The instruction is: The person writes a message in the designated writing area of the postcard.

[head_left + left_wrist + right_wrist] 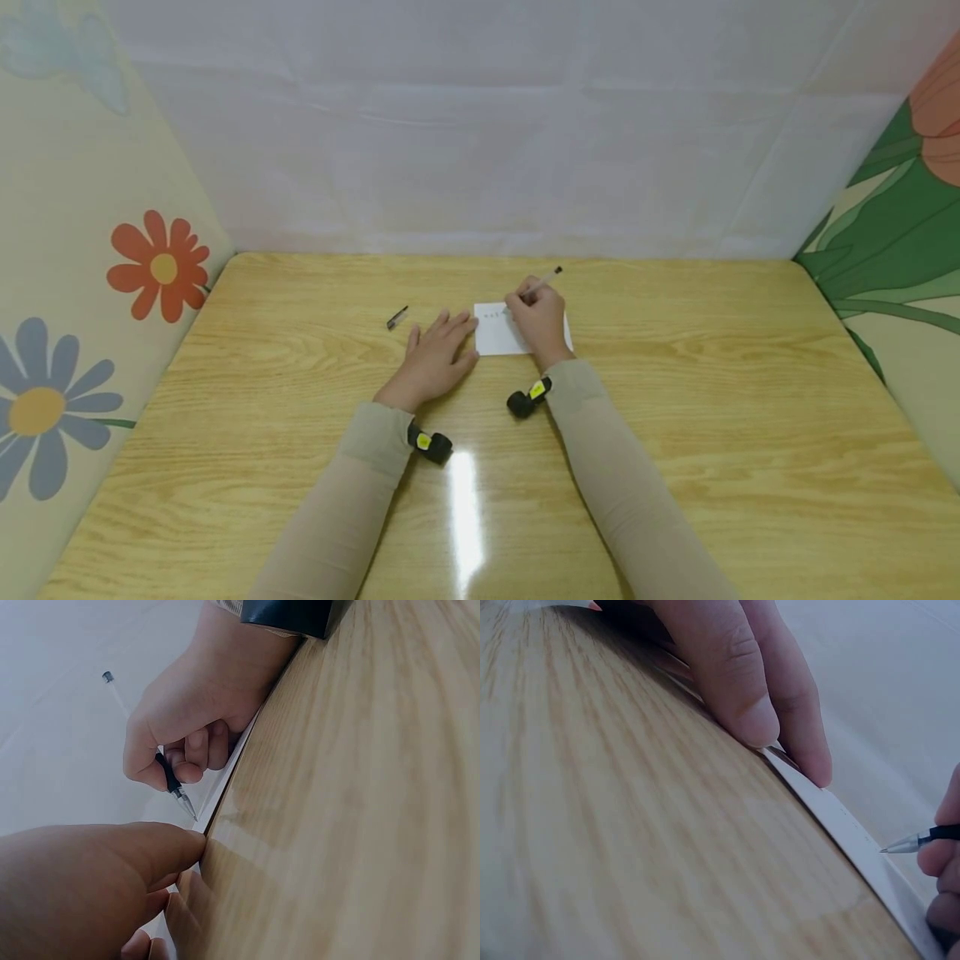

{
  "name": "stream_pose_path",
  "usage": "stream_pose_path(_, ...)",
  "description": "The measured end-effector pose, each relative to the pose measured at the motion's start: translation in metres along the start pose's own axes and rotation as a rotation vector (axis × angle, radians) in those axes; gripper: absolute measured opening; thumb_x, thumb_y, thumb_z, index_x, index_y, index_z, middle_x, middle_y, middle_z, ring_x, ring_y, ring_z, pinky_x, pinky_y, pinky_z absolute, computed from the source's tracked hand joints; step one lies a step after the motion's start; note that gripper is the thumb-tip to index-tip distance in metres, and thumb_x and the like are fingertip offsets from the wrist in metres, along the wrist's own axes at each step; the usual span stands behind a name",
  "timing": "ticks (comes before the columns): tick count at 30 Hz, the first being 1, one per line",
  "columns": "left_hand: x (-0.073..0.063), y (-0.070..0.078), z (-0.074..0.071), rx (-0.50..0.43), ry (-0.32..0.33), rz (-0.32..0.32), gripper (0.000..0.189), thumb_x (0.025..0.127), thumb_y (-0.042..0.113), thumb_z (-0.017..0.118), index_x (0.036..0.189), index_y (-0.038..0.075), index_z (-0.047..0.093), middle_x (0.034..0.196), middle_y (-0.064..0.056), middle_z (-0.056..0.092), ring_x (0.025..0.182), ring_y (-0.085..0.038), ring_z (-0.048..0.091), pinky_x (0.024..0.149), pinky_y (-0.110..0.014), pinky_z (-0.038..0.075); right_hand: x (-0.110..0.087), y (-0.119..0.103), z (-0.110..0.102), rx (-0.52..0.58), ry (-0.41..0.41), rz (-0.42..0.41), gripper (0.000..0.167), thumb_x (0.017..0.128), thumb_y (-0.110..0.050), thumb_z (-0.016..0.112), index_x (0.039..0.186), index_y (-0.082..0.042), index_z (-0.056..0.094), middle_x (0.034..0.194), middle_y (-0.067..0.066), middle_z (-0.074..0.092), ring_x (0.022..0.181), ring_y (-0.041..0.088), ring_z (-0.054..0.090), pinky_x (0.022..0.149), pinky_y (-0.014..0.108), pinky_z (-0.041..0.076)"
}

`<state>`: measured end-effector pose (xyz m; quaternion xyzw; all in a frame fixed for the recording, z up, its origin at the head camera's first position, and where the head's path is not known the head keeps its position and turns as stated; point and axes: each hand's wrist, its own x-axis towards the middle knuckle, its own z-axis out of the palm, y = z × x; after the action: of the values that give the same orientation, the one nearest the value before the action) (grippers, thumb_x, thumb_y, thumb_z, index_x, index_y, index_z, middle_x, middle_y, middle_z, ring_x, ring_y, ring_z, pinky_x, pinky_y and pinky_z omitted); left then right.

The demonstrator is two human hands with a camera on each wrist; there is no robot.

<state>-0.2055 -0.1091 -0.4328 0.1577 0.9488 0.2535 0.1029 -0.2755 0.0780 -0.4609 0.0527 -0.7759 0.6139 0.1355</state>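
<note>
My right hand (pixel 542 321) grips a pen (pixel 546 282) with a clear barrel and black grip, its tip down at a white sheet of paper (pixel 497 340). A short row of small dark marks runs along the paper's upper left part, ending near the pen tip. In the left wrist view the pen (pixel 171 778) slants between thumb and curled fingers. My left hand (pixel 437 360) lies palm down with fingers spread, fingertips and thumb right at the paper's left edge. Left of it lies a pen cap (pixel 397 317), clear and black, on the table.
The wood-grain table (pixel 300 400) reaches back to a white cloth backdrop (pixel 480 150). Walls painted with flowers (pixel 163 268) stand on both sides. A bright light reflection shows on the table's near middle.
</note>
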Motion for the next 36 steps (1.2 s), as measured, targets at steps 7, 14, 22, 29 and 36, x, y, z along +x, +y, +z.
stream_pose_path(7, -0.0001, 0.0003, -0.0005, 0.002, 0.000, -0.003, 0.060, 0.107, 0.033, 0.050, 0.160, 0.012, 0.032, 0.168, -0.007, 0.020, 0.156, -0.034, 0.006, 0.119, -0.066, -0.007, 0.0004, 0.0001, 0.0000, -0.005, -0.002, -0.007, 0.020, 0.088, -0.007, 0.063, 0.069, -0.008, 0.057, 0.060, 0.004, 0.058, 0.054, 0.013, 0.054, 0.052, 0.025, 0.045)
stream_pose_path(14, -0.0002, 0.0007, -0.0005, 0.003, 0.004, 0.004, 0.059, 0.107, 0.032, 0.050, 0.160, 0.012, 0.032, 0.168, -0.008, 0.021, 0.155, -0.035, 0.007, 0.118, -0.066, -0.007, 0.0004, 0.0003, -0.0001, -0.004, 0.004, -0.011, 0.019, 0.087, -0.007, 0.063, 0.069, -0.008, 0.058, 0.060, 0.004, 0.058, 0.054, 0.012, 0.053, 0.052, 0.024, 0.044)
stream_pose_path(22, -0.0004, 0.0005, 0.0000, 0.000, 0.009, 0.008, 0.059, 0.106, 0.031, 0.051, 0.159, 0.011, 0.033, 0.168, -0.009, 0.021, 0.155, -0.035, 0.007, 0.118, -0.066, -0.007, -0.0002, 0.0011, 0.0000, -0.002, -0.002, 0.000, 0.019, 0.087, -0.007, 0.063, 0.069, -0.008, 0.058, 0.060, 0.003, 0.059, 0.054, 0.012, 0.054, 0.051, 0.023, 0.043)
stream_pose_path(29, -0.0012, 0.0008, -0.0006, -0.007, 0.008, 0.008, 0.059, 0.106, 0.030, 0.051, 0.159, 0.011, 0.032, 0.168, -0.008, 0.021, 0.155, -0.035, 0.007, 0.119, -0.066, -0.007, 0.0000, 0.0014, 0.0003, -0.006, 0.003, -0.003, 0.019, 0.087, -0.007, 0.064, 0.069, -0.008, 0.058, 0.059, 0.003, 0.059, 0.053, 0.011, 0.054, 0.051, 0.023, 0.043)
stream_pose_path(36, -0.0008, 0.0010, -0.0005, -0.005, 0.006, 0.004, 0.059, 0.106, 0.031, 0.051, 0.159, 0.011, 0.033, 0.168, -0.008, 0.021, 0.156, -0.035, 0.007, 0.119, -0.066, -0.007, 0.0005, 0.0024, 0.0004, -0.004, 0.005, -0.012, 0.019, 0.087, -0.008, 0.063, 0.068, -0.008, 0.058, 0.058, 0.003, 0.058, 0.052, 0.012, 0.052, 0.050, 0.023, 0.042)
